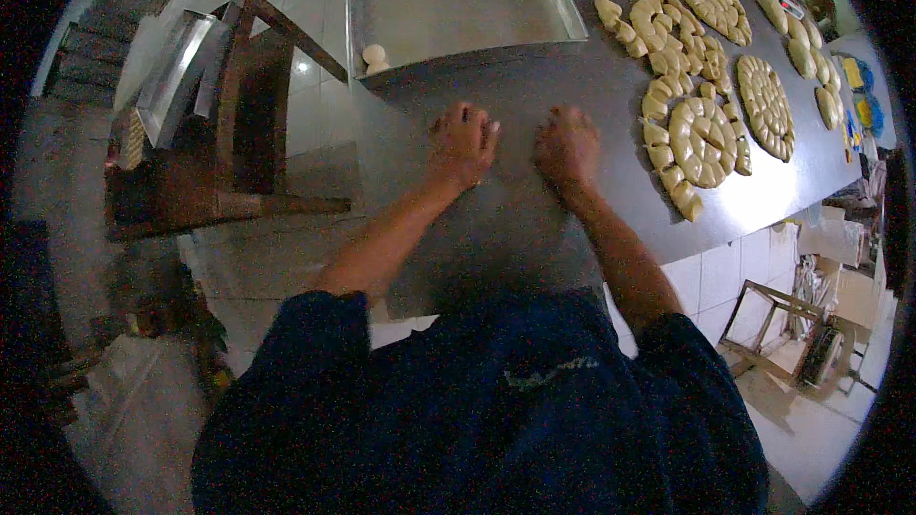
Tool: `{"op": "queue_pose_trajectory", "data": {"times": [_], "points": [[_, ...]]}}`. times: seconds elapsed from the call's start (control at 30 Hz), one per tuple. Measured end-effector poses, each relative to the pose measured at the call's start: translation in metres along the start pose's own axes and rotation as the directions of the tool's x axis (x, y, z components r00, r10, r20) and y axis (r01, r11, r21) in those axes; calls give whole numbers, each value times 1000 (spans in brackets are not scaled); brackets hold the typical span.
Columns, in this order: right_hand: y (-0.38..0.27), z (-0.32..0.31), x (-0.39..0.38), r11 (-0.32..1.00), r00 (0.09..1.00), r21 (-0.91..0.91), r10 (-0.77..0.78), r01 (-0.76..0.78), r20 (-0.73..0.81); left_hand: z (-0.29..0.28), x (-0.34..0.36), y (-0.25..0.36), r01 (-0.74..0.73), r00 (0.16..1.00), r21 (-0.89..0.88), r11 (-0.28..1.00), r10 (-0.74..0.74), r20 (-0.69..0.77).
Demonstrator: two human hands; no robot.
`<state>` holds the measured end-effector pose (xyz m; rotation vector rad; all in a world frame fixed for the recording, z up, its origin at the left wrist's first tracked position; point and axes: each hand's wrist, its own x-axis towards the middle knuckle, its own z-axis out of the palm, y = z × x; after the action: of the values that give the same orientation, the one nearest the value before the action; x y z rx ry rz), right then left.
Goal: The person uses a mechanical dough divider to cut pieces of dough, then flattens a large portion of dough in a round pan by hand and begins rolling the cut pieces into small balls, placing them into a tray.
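My left hand [463, 146] and my right hand [568, 148] rest palm down on the grey metal table [506, 219], a short gap between them. Both have their fingers curled in toward the tabletop. Whatever may be under the palms is hidden. Just beyond them stands a large shallow metal tray [477, 55]. Two pale round dough balls [374, 57] sit in its near left corner. To the right of my right hand lie many cut dough pieces [668, 62], some set in a round coil [703, 141].
More dough pieces [766, 105] form an oval farther right, with longer dough pieces [801, 43] and a small scale [788, 6] behind. A brown wooden stand [258, 124] holding metal pans [178, 76] is at the left. A frame [771, 329] leans low at right.
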<state>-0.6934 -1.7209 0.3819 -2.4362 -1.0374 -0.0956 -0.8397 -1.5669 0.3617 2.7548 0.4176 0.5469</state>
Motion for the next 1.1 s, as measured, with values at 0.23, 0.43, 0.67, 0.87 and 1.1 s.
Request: {"op": "queue_pose_trajectory", "data": {"times": [0.23,0.43,0.67,0.87,1.1], "points": [[73,-12,-72,962,948,58,-274,268,163,-10,-84,-71,-222,970,65,973,214,115],[50,51,-29,998,986,29,-58,54,155,26,-28,18,-227,958,16,974,227,-176],[27,-2,-1,991,991,-23,-132,133,38,5,16,-6,105,993,-42,994,-103,53],[69,16,-66,946,941,31,-323,322,96,7,-70,-40,90,966,-207,974,-35,255],[29,21,-1,999,995,45,-30,26,91,51,-3,10,-28,1000,-23,999,28,-1]]}}
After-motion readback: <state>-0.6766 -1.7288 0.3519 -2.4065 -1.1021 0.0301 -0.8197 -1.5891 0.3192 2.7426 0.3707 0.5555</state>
